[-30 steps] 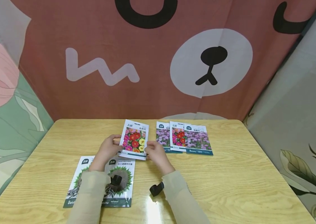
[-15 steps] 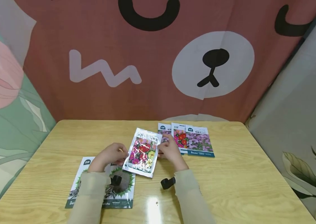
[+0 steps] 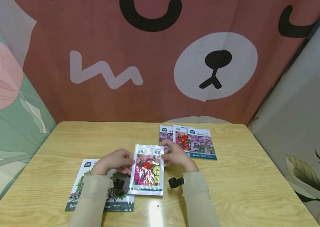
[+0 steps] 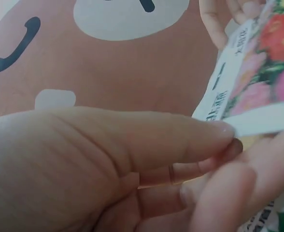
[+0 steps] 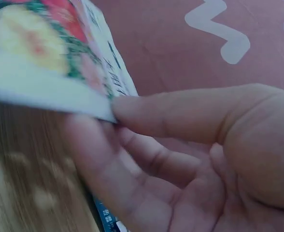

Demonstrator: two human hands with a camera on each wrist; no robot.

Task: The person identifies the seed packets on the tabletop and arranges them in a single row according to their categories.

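A flat seed packet point(image 3: 147, 170) with red, pink and yellow flowers printed on it is held up in front of me, its shiny face catching the light. My left hand point(image 3: 117, 161) pinches its left edge; in the left wrist view the thumb point(image 4: 200, 135) lies on the border with fingers behind. At the upper right edge, my right hand point(image 3: 178, 155) pinches it too, thumb point(image 5: 166, 113) on the front. The packet's lower left overlaps one of two sunflower seed packets point(image 3: 117, 205) on the table, partly hidden under my left forearm.
At the back right, a purple-flower packet point(image 3: 202, 143), a red-flower packet point(image 3: 181, 138) and another purple-flower packet point(image 3: 165, 135) overlap in a row on the wooden table point(image 3: 233, 189). A printed cloth point(image 3: 106, 104) hangs behind the table.
The held packet has come down and nearer, first tilting clockwise, then turning nearly upright. Both hands moved with it, the right one also shifting right. The packets on the table have stayed put.
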